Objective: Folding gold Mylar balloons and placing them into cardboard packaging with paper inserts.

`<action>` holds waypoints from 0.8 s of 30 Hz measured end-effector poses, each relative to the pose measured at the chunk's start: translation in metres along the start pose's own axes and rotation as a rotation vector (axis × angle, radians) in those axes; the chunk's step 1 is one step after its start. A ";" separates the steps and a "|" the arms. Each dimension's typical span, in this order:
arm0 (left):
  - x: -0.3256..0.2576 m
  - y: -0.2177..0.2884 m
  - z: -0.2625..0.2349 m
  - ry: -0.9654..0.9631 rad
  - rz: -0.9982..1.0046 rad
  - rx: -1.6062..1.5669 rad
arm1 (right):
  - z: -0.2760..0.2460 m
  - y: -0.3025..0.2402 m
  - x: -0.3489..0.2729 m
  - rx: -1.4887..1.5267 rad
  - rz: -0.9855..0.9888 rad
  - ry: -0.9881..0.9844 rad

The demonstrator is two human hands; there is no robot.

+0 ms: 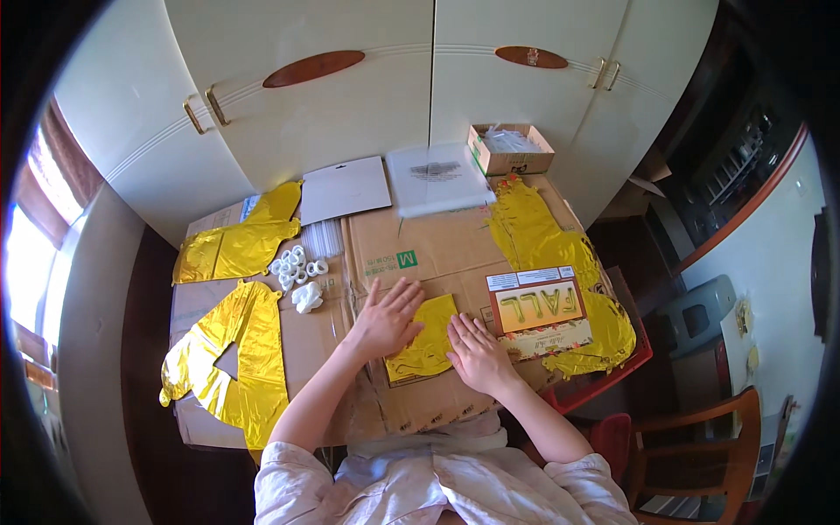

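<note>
Hands [385,325] at folded gold foil [432,345]

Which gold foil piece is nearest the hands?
The small folded foil piece, between the left hand and right hand. It is a compact packet; the other foil pieces lie spread larger, farther left and right.

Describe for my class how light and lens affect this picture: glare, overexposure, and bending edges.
In the head view, the window at far left is blown out; bright glare streaks the shaped gold foil at lower left, while the folded gold foil at centre looks duller; the pale cabinet's outer seams lean and bow; darkness rounds the corners.
</note>
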State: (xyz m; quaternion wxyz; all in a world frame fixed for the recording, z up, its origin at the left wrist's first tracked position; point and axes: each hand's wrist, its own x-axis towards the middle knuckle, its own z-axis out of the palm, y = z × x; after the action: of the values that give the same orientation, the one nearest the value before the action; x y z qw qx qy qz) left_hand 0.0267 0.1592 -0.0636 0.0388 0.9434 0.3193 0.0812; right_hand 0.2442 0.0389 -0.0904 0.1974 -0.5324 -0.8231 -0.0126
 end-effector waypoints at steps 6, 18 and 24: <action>-0.023 -0.018 -0.016 0.140 -0.218 -0.265 | -0.011 0.002 0.006 -0.016 -0.003 -0.020; -0.043 0.002 -0.029 0.242 -0.028 -0.191 | -0.027 0.000 0.024 0.013 -0.077 -0.005; -0.054 0.009 -0.011 0.091 0.087 -0.125 | -0.017 0.002 0.028 0.037 -0.218 -0.137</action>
State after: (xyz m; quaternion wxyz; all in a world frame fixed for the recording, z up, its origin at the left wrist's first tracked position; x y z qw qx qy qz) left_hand -0.0125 0.1198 -0.0584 0.0795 0.9475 0.2735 0.1453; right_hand 0.2416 0.0602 -0.0657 0.1480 -0.4357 -0.8877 0.0174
